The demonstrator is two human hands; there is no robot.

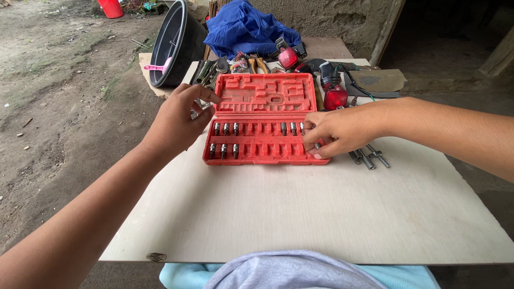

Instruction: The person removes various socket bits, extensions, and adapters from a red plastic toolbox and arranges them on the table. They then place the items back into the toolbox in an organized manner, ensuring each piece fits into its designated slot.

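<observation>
Open red socket case (262,120), half-filled with sockets, near the board's far edge; right hand (334,131) pinches one socket, left hand (179,122) grips another.

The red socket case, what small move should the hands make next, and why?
Probably press the socket under the right hand down into the right end slot of the red case; fingertips already pinch it there. The left hand steadies the case's left edge, holding another small metal piece.

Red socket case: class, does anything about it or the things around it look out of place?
Yes. Most slots in the red socket case stand empty, while several loose metal bits lie outside it on the white board, beside the right hand.
</observation>
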